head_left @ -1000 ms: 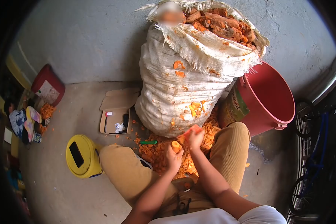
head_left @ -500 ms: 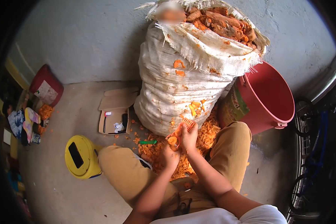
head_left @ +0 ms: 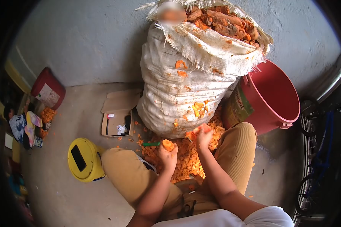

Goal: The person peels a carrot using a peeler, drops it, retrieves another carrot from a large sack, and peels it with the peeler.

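My left hand [head_left: 167,157] is closed around an orange root piece [head_left: 168,145], its pale orange cut face turned up. To the right and apart from it, my right hand [head_left: 204,138] grips an orange-red plastic slicer [head_left: 193,133], slightly blurred and partly hidden by the fingers. Beneath both hands spreads a heap of orange slices [head_left: 187,162] between my legs. A green-handled tool [head_left: 150,144] lies on the heap near my left hand; its other end is not clear. Behind the heap stands a white woven sack [head_left: 178,90] filled with brown-orange roots [head_left: 227,24].
A large red bucket [head_left: 240,102] stands right of the sack. On the left are an open cardboard box [head_left: 117,126] and a yellow lidded bucket [head_left: 91,166] with a dark phone [head_left: 78,158] on top. Another person [head_left: 21,125] sits at far left near a red container [head_left: 49,89].
The hands were together with the root against the slicer. Now they are apart: my left hand has moved slightly left with the root, my right hand rightward with the slicer.
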A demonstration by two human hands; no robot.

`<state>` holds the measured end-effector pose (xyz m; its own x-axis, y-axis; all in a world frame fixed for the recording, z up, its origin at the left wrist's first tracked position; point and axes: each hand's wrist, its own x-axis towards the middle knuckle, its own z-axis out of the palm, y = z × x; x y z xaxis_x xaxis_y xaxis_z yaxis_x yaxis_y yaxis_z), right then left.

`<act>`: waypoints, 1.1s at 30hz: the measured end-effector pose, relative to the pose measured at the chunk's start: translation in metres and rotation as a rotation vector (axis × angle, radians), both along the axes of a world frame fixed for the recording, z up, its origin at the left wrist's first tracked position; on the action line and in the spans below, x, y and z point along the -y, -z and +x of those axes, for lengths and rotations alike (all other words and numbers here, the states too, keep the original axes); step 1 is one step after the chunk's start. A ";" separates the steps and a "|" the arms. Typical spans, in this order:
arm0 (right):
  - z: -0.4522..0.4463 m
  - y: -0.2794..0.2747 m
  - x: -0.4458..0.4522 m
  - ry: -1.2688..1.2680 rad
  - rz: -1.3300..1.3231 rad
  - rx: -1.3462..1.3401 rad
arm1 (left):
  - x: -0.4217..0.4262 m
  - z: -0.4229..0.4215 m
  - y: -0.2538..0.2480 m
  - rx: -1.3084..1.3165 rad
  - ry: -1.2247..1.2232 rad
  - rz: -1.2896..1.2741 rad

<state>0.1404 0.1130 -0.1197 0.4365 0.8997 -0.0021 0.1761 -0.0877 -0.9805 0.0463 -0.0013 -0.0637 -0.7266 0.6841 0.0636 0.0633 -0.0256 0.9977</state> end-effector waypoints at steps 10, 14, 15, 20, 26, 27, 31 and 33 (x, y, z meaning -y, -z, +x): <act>-0.015 -0.051 -0.004 -0.246 -0.026 -0.345 | 0.002 0.011 -0.002 0.609 0.119 -0.184; 0.000 -0.050 -0.008 -0.229 0.017 -0.179 | 0.003 -0.001 0.015 0.891 0.205 -0.162; 0.004 -0.055 -0.010 -0.224 0.121 0.137 | 0.004 -0.002 0.011 0.912 0.239 -0.161; 0.015 -0.133 -0.027 -0.696 0.107 -0.596 | 0.010 -0.002 0.006 0.957 0.314 -0.171; 0.011 -0.057 -0.010 -0.474 0.215 0.397 | 0.009 -0.005 -0.005 0.962 0.443 -0.229; 0.008 -0.060 -0.008 -0.494 0.170 0.386 | 0.010 -0.010 0.007 0.950 0.466 -0.235; 0.000 -0.080 -0.006 -0.662 0.032 0.099 | 0.009 -0.010 -0.017 0.546 0.384 -0.461; -0.005 -0.084 -0.002 -0.827 -0.027 -0.284 | 0.012 -0.011 -0.001 0.494 0.414 -0.415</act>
<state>0.1359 0.1153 -0.0358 -0.3767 0.9256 -0.0376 -0.0574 -0.0639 -0.9963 0.0349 -0.0131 -0.0628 -0.2829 0.8037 -0.5234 -0.3262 0.4325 0.8405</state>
